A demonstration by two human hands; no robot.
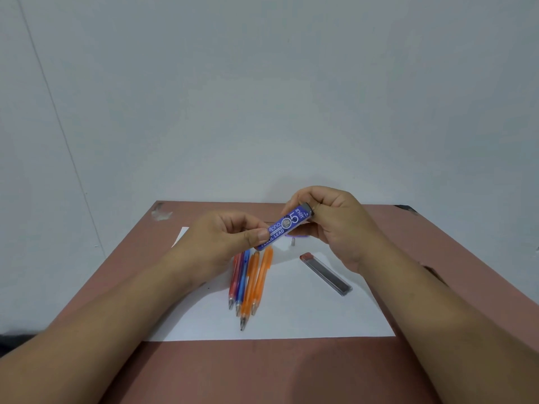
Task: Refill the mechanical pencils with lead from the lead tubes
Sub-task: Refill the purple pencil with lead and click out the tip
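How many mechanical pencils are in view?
4, side by side on the white paper below the left hand: red, blue, two orange. Hands may hide others.

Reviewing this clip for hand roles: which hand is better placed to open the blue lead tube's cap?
Probably the right hand: its fingers already pinch the dark capped end of the blue lead tube, while the left hand grips the tube's other end, steadying it.

Blue lead tube (287, 225) with white lettering, red pencil (234, 279), blue pencil (242, 279), two orange pencils (258, 279), white paper (291, 316), reddish-brown table (262, 371)
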